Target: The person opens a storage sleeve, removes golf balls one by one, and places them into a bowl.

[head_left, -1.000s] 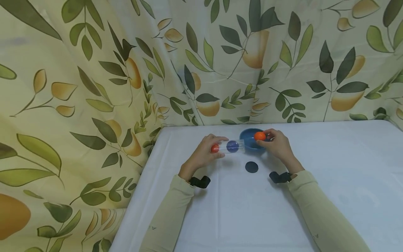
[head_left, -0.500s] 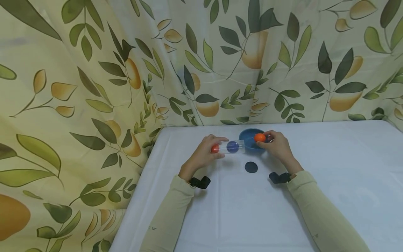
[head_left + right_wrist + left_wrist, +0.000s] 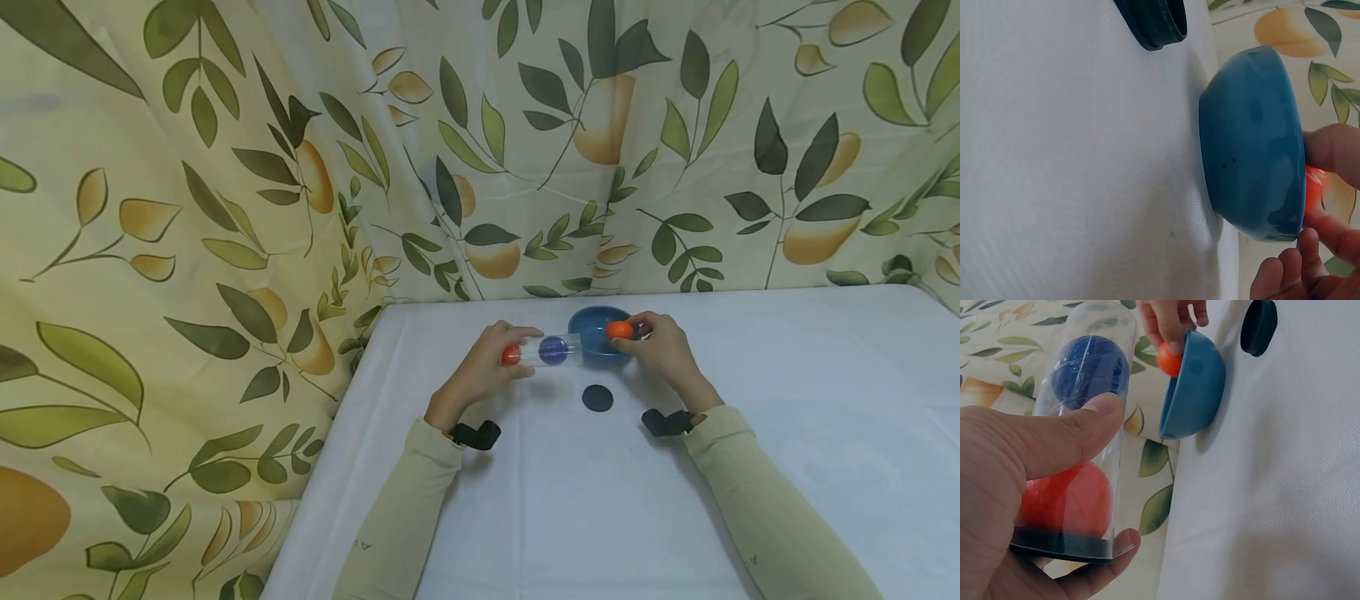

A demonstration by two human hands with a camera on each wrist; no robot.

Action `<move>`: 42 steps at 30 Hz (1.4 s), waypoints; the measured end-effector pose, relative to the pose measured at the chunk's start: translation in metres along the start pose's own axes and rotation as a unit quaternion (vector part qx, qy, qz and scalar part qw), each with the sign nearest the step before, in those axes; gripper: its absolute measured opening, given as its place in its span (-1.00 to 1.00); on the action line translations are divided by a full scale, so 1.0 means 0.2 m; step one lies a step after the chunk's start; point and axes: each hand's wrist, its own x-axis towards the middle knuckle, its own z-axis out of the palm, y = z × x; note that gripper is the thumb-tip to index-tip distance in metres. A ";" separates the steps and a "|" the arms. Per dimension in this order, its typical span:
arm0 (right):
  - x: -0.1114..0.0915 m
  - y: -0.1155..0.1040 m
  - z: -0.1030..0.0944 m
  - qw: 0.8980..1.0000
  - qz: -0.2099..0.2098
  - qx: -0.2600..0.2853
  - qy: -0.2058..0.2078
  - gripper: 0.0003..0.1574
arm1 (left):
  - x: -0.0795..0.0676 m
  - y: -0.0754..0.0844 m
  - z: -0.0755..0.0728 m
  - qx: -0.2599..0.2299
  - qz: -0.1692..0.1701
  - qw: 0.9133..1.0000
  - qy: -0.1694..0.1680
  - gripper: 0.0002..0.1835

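Note:
My left hand (image 3: 482, 364) grips a clear plastic tube (image 3: 573, 348) above the table, its far end beside the bowl. Inside lie a red ball (image 3: 1069, 500) near the dark base cap (image 3: 1063, 545) and a dark blue ball (image 3: 1090, 370) further along. In the left wrist view the thumb presses across the tube's side between the two balls. My right hand (image 3: 666, 348) pinches an orange ball (image 3: 619, 331) at the right side of a blue bowl (image 3: 587, 320). The bowl's wall (image 3: 1250, 150) hides part of that ball in the right wrist view.
A round black lid (image 3: 597, 398) lies on the white-covered table (image 3: 570, 517) in front of the bowl, between the forearms. Behind the table hangs a curtain (image 3: 540, 150) printed with leaves and fruit. Each wrist carries a small black camera.
The orange ball and the right fingers sit slightly lower against the bowl. The left hand keeps its grip on the tube, almost still, and both balls inside it stay in place.

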 end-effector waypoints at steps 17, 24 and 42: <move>-0.02 -0.04 -0.05 1.000 -0.008 0.010 -0.002 -0.53 | -0.01 0.00 -0.01 0.000 -0.003 1.000 0.001 -0.41; -0.04 -0.11 -0.09 0.999 -0.022 0.042 -0.010 -0.49 | -0.01 0.00 -0.01 0.003 0.003 1.000 0.001 -0.41; -0.19 -0.28 0.01 0.960 -0.147 0.109 -0.211 -0.42 | -0.01 -0.01 -0.03 0.013 -0.005 1.000 0.019 -0.42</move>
